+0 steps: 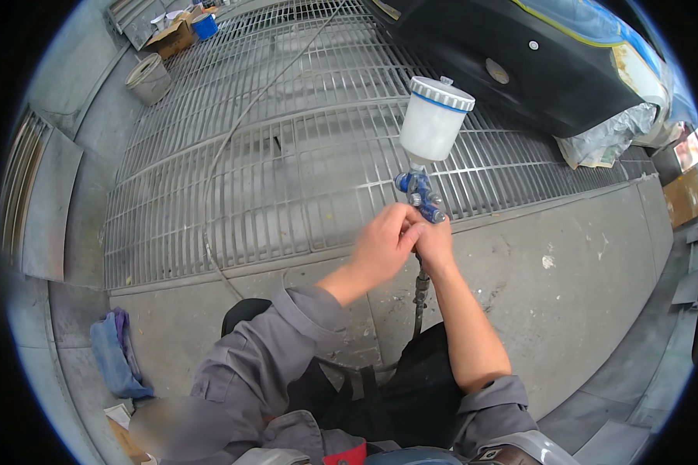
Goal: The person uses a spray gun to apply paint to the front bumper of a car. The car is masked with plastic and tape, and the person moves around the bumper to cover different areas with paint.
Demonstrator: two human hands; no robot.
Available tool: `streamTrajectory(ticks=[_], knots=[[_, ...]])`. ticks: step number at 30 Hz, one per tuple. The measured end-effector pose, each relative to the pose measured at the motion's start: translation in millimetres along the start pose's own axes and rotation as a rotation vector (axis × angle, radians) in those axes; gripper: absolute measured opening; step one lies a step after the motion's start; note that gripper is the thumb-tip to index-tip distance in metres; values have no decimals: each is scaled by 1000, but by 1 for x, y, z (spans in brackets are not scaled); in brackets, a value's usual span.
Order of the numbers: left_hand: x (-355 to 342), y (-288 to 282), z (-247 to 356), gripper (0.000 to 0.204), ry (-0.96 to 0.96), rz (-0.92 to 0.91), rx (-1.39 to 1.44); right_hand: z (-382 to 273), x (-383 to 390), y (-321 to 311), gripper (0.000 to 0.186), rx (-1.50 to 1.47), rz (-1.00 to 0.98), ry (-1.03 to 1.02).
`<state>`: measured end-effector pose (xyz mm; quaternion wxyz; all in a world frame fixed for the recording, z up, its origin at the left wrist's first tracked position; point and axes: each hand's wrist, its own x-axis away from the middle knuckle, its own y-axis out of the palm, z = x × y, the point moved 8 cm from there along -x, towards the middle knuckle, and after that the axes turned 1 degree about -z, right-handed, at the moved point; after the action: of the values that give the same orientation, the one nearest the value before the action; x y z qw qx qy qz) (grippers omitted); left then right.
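A blue spray gun (419, 190) stands upright in front of me, topped by a translucent white paint cup (433, 130) with a ribbed grey lid. My right hand (436, 246) is closed around its handle. The fingers of my left hand (381, 246) are curled in against the gun's lower part, next to the right hand; their tips are partly hidden. Below my hands, a dark air hose with a metal coupling (421, 288) hangs from the handle.
A dark car body panel (481, 46), edged with masking tape and plastic sheeting (609, 136), is at the upper right. Metal floor grating (233, 186) spans the middle, crossed by a hose (229, 133). A bucket (149, 80), cardboard box (172, 39) and blue cloth (115, 356) are at left.
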<state>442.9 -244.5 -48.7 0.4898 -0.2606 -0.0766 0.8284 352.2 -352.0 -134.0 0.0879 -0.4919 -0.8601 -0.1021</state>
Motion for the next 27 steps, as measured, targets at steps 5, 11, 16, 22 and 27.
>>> streamTrajectory(ticks=[5,11,16,22,27], knots=[[-22,9,43,30,382,-34,-455,21,-4,-13,20,80,-65,-223],[-38,42,64,20,438,-267,-819,9,2,-15,28,379,-19,-463],[-49,74,58,15,273,-444,-988,-4,0,-16,34,635,90,-621],[-46,91,67,14,195,-383,-1116,-7,-5,-30,34,718,105,-562],[-42,95,87,13,346,-394,-1195,-11,0,-36,33,727,106,-557]])
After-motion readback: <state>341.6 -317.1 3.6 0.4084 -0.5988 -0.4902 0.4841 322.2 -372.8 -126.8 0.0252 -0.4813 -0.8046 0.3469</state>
